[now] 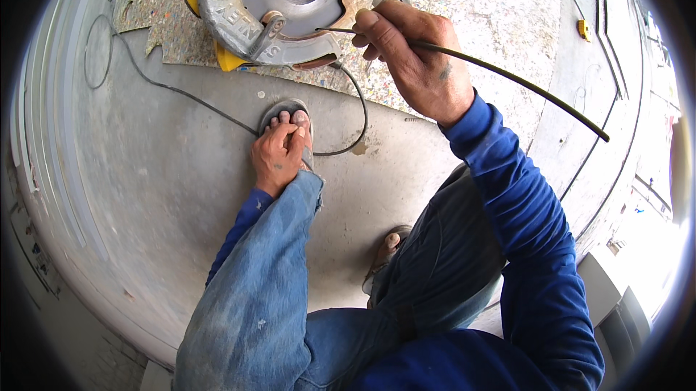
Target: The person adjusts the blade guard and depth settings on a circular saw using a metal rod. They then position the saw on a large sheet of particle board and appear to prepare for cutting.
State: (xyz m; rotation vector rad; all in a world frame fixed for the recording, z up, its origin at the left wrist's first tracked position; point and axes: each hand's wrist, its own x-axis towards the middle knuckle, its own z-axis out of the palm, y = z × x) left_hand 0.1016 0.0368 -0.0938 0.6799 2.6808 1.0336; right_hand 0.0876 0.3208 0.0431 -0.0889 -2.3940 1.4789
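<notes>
My right hand (413, 50) is closed around a thin dark rod (522, 85), pinched between thumb and fingers. The rod's narrow tip lies over the disc edge of a cut-off saw (232, 14), beside a small lever on its grey metal guard. I cannot tell whether the tip touches the metal. The rod's thicker end reaches out to the right past my wrist. My left hand (279, 155) rests on top of my sandalled left foot (285, 112), fingers loosely extended and holding nothing that I can see.
A speckled board (486, 21) lies under the saw. A black power cord (366, 112) loops past my foot on the grey floor (167, 166). Metal profiles (61, 122) lie along the left. A yellow tape measure (583, 30) and thin dark strips are at the right.
</notes>
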